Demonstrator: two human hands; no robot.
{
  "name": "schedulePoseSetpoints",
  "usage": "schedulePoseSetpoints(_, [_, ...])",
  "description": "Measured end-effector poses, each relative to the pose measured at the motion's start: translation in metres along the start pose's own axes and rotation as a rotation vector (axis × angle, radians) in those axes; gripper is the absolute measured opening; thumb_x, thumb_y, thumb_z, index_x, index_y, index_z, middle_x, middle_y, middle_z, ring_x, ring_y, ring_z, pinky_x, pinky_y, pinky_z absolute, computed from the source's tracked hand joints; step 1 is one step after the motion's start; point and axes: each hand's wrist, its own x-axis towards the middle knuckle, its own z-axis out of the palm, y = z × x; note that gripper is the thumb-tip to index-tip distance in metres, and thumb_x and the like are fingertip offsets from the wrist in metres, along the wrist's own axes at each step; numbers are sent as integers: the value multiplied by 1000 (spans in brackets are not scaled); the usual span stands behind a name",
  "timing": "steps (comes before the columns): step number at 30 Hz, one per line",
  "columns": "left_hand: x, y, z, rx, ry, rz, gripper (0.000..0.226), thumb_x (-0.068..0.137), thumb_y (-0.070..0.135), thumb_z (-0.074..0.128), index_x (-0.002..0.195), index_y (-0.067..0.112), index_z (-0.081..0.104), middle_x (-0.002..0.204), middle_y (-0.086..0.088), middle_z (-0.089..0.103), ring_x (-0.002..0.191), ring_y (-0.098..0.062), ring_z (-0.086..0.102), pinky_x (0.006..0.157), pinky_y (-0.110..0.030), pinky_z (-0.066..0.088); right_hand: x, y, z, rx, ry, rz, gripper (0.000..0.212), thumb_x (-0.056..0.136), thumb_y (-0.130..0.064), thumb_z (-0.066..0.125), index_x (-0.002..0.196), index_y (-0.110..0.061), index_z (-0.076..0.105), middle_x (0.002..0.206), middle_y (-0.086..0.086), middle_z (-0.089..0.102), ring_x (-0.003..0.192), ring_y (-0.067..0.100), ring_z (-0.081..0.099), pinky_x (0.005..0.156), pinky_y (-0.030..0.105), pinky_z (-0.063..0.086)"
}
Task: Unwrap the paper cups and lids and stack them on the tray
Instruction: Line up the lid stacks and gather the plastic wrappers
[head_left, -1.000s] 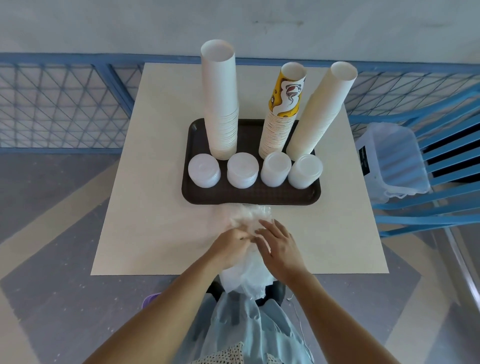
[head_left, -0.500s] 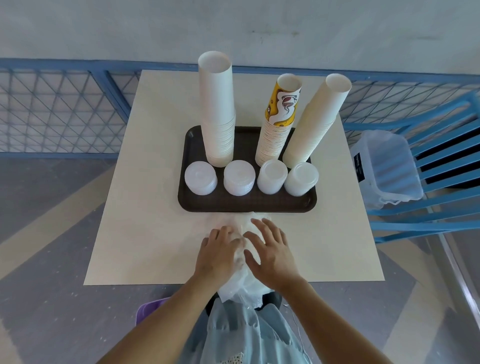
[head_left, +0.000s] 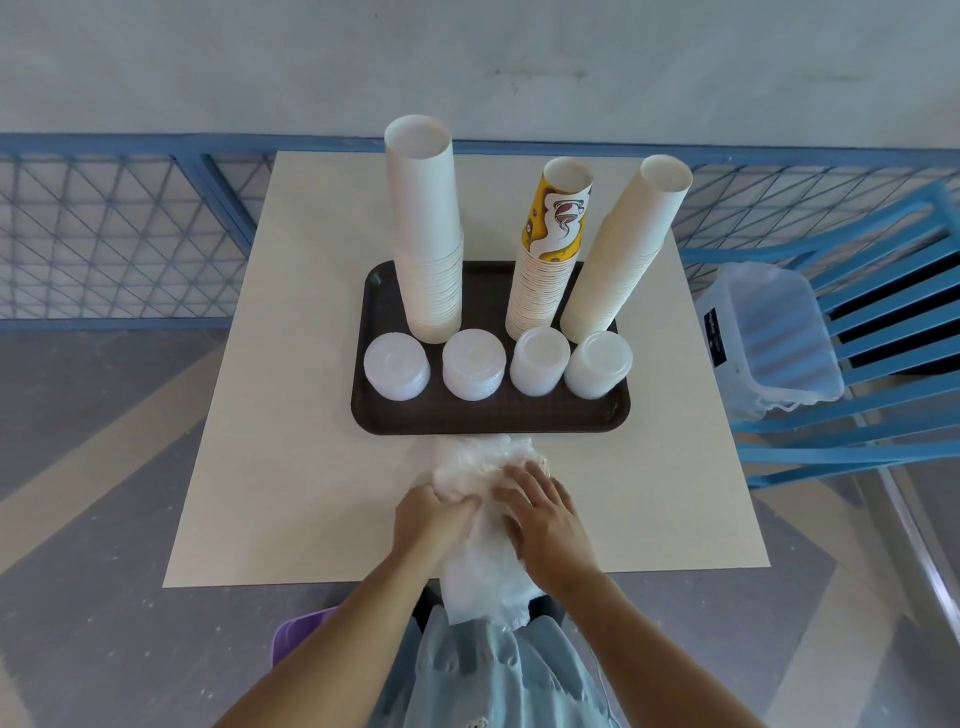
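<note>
A dark brown tray on the beige table holds three tall cup stacks: white, yellow-printed and a cream one leaning right. In front of them stands a row of several short stacks of translucent lids. A crumpled clear plastic wrapping lies just before the tray and hangs over the table's near edge. My left hand grips its left side with curled fingers. Flat on top of the wrapping, my right hand presses down with its fingers spread.
A clear plastic bin sits on a blue slatted chair to the right of the table. A blue mesh railing runs behind and to the left. A purple object shows under the table's near edge.
My left hand's fingers have gone from lying flat to curling into the wrapping. My right hand has slid a little forward on it, and the wrapping is bunched up toward the tray.
</note>
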Motion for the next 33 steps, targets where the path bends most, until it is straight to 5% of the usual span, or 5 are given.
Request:
schedulePoseSetpoints(8, [3, 8, 1, -99, -125, -29, 26, 83, 22, 71, 108, 27, 63, 90, 1, 74, 76, -18, 73, 58, -26, 54, 10, -2, -22, 372, -140, 178, 30, 102, -19, 56, 123, -28, 74, 156, -10, 49, 152, 7, 25, 126, 44, 23])
schedulePoseSetpoints(14, [-9, 6, -18, -248, -239, 58, 27, 88, 33, 75, 114, 34, 69, 103, 7, 76, 93, -14, 74, 70, -28, 62, 16, -26, -64, 484, 267, 425, 57, 87, -55, 66, 130, -19, 62, 141, -3, 53, 130, 17, 51, 107, 32, 42])
schedulePoseSetpoints(20, [-41, 15, -43, -451, -454, 136, 37, 88, 22, 77, 122, 34, 70, 112, 2, 78, 104, -21, 76, 92, -47, 62, 19, -58, -86, 1070, -110, 886, 94, 67, -62, 90, 142, -24, 47, 130, -2, 66, 115, 21, 68, 96, 47, 59])
schedulePoseSetpoints(25, [-47, 16, -62, -521, -567, 109, 48, 89, 14, 80, 133, 23, 64, 121, -10, 75, 112, -32, 73, 100, -57, 57, 20, -70, -109, 1392, -263, 889, 25, 95, -14, 74, 118, -2, 73, 108, 22, 76, 96, 36, 76, 78, 43, 63])
schedulePoseSetpoints(33, [-66, 29, -94, -620, -639, 204, 33, 95, 13, 73, 126, 22, 68, 114, -6, 77, 104, -23, 75, 82, -34, 61, 18, -79, -126, 1671, -223, 629, 36, 93, 18, 45, 103, 2, 74, 86, 19, 72, 63, 26, 70, 52, 29, 56])
